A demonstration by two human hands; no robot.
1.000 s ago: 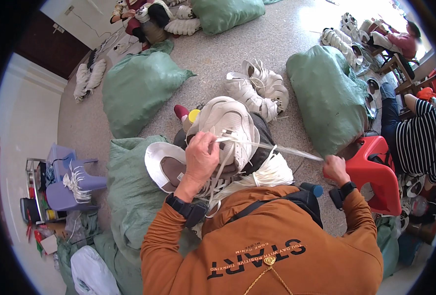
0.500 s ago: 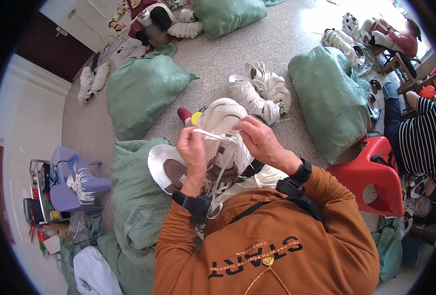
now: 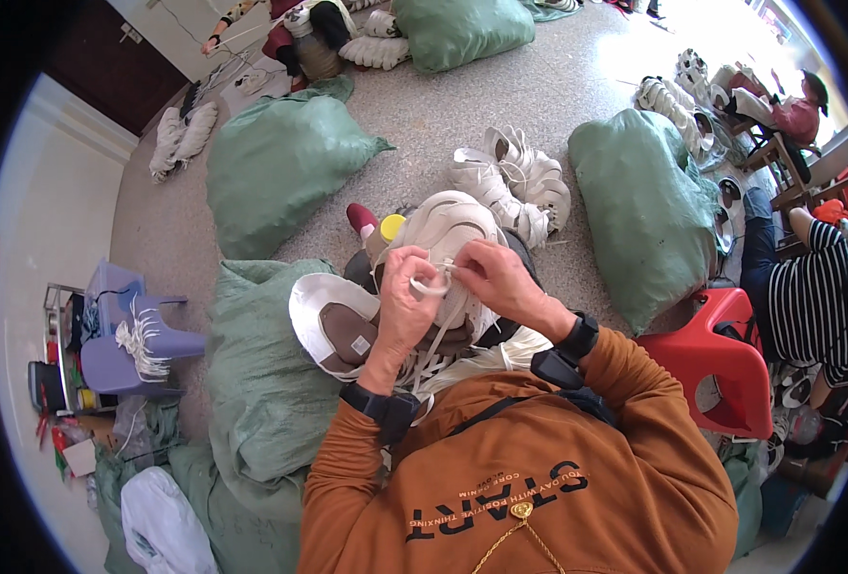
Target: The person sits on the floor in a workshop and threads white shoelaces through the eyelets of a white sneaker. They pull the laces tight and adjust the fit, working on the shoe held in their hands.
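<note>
White shoe uppers (image 3: pixel 451 218) lie nested in a stack on my lap, their laced fronts under my hands. My left hand (image 3: pixel 407 304) is closed on a flat white shoelace (image 3: pixel 428 286), which curls in a small loop by its fingers. Close beside it, the fingertips of my right hand (image 3: pixel 502 285) pinch the lace near the eyelets; the exact grip is partly hidden. Left of my left wrist rests a separate white upper (image 3: pixel 311 308) with a brown inside, its opening facing up. A bundle of loose white laces (image 3: pixel 501 356) lies against my waist.
Full green sacks (image 3: pixel 285 167) stand ahead, another (image 3: pixel 639 210) to the right. More stacked uppers (image 3: pixel 515 187) are on the floor. A red chair (image 3: pixel 721 359) is at my right, a purple chair (image 3: pixel 142 359) with laces (image 3: pixel 139 342) at my left. Several people sit nearby.
Both hands have come together over the shoe upper, the left moving right. The lace, earlier stretched between them, now bends in a small loop at the left fingers. The view has shifted slightly.
</note>
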